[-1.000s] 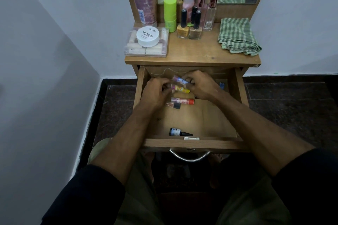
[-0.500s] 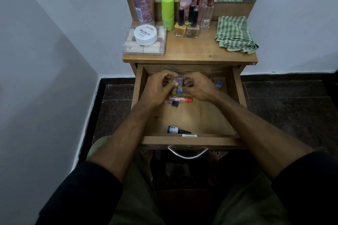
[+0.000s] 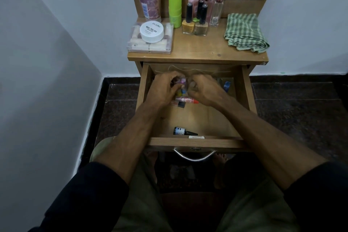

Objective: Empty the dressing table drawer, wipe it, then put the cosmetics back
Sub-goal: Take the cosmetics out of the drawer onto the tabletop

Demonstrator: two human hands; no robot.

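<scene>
Drawer: open; we see 2 tubes, 1 dark bottle left inside.
Change: scattered tubes now gathered upright.
Fingers: left hand, right hand grasping that bundle.
Meaning: emptying continues.

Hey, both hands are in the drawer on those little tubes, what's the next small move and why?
Probably lift the gathered tubes up to the tabletop: both hands, left and right, grip them, while a red-capped tube and a dark bottle still lie in the drawer.
</scene>
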